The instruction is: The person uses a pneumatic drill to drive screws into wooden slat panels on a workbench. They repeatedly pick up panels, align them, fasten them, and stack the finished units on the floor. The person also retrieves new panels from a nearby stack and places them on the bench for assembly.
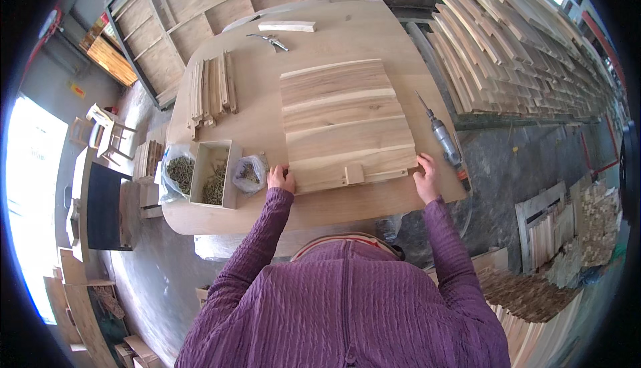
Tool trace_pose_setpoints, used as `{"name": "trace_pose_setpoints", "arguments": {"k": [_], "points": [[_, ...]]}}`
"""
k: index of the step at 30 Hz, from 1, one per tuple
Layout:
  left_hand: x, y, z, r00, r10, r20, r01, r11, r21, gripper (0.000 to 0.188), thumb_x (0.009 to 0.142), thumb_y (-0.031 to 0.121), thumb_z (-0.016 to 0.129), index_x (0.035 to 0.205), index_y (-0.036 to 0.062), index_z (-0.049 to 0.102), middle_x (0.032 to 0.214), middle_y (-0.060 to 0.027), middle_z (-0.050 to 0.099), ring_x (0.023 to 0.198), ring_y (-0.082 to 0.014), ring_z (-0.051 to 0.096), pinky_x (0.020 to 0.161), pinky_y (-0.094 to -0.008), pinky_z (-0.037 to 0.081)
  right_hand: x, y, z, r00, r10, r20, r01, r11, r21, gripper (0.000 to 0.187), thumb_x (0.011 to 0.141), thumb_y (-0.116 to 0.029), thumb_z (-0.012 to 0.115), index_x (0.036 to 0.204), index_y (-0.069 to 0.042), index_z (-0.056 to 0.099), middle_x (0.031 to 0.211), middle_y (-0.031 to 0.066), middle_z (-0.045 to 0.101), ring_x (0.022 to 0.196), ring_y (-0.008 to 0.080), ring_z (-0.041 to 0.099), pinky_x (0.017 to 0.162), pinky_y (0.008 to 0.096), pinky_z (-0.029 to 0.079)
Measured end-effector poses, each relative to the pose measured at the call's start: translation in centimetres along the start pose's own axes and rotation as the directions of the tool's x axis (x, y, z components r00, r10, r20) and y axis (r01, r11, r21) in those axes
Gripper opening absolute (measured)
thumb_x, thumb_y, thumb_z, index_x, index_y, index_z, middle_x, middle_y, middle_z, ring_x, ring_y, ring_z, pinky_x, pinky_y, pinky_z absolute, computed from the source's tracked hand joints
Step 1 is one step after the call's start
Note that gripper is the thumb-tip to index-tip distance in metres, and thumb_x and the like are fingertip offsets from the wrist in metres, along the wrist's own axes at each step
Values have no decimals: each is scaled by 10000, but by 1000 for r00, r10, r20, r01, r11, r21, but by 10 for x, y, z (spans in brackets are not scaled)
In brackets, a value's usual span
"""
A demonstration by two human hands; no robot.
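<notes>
Downward head-height fisheye view

Tabletop (257, 118) lies open between wooden panel (347, 121) and slats (212, 91); fastener box (232, 180) at left, power screwdriver (443, 138) at right block passage.

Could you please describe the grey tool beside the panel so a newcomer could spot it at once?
On the big table, find the wooden panel. Right of it, near the person's right hand, lies the grey tool, its thin bit pointing away. Its thick body sets it apart from the slimmer tool farther back.
</notes>
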State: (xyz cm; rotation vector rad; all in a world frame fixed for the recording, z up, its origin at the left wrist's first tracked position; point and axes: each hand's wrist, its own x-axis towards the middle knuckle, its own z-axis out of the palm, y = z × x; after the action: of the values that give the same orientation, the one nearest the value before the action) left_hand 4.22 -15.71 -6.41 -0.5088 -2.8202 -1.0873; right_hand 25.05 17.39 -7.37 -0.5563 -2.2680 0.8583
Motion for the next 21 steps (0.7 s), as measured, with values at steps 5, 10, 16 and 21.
{"name": "trace_pose_setpoints", "arguments": {"k": [5, 10, 16, 21], "points": [[0, -7, -6, 999, 51, 18, -49, 995, -82, 239, 691, 114, 526, 910, 26, 561, 858, -152, 544, 821, -302, 524, 744, -381, 429, 0, -8, 2, 999, 54, -3, -54, 996, -64, 377, 635, -17, 522, 1011, -34, 551, 1121, 121, 510, 1052, 293, 471, 900, 378, 382], [-2, -7, -9, 994, 110, 17, -105, 978, -182, 249, 691, 104, 536, 924, 18, 559, 873, -154, 548, 804, -283, 544, 713, -359, 453, -5, -15, 10, 996, 37, -77, -47, 990, -130, 396, 641, -28, 520, 1037, -38, 535, 1124, 114, 511, 1056, 282, 470, 905, 361, 382], [-7, -7, -8, 986, 165, -33, -168, 977, -133, 272, 688, 92, 522, 939, -10, 548, 921, -170, 539, 848, -301, 531, 753, -363, 445, -6, -25, 13, 991, 83, -104, -96, 988, -122, 407, 641, -28, 525, 1048, -43, 532, 1120, 104, 517, 1060, 278, 468, 907, 363, 379], [-7, -8, -13, 986, 168, 20, -160, 964, -214, 274, 686, 84, 506, 939, -12, 545, 939, -179, 533, 885, -327, 509, 792, -384, 424, -7, -28, 16, 983, 90, -159, -117, 979, -167, 385, 645, -11, 512, 1026, -40, 552, 1079, 98, 542, 1031, 278, 490, 889, 362, 396]]}}
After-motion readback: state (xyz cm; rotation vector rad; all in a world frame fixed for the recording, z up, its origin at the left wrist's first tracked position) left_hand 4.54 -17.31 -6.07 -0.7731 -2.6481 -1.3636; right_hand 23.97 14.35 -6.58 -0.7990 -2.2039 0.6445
